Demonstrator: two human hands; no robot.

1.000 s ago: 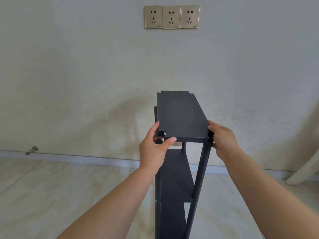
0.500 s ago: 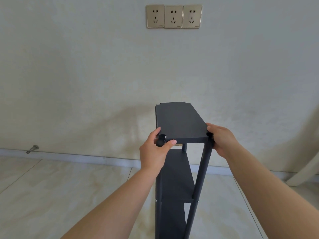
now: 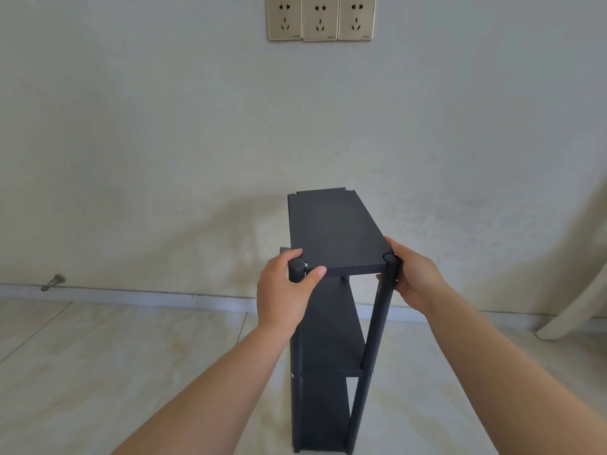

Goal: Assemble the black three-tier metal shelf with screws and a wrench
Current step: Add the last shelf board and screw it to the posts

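The black three-tier metal shelf (image 3: 335, 231) stands upright on the floor in front of me, its narrow end towards me. Its top panel lies flat on the posts, with two lower tiers visible beneath. My left hand (image 3: 285, 290) grips the near left post (image 3: 296, 267) at its top, thumb resting on the panel's front edge. My right hand (image 3: 414, 277) is wrapped around the top of the near right post (image 3: 381, 323) from the outside. No screws or wrench are in sight.
A pale wall stands just behind the shelf, with three gold sockets (image 3: 320, 17) high up. A metal door stop (image 3: 52, 282) sticks out of the skirting at left. A pale slanted furniture leg (image 3: 578, 303) rests at right. The floor is cream tile (image 3: 115, 372).
The top panel's far end has come down, so it now lies level on the posts. Both hands stayed at the near corners, settling lower onto the post tops.
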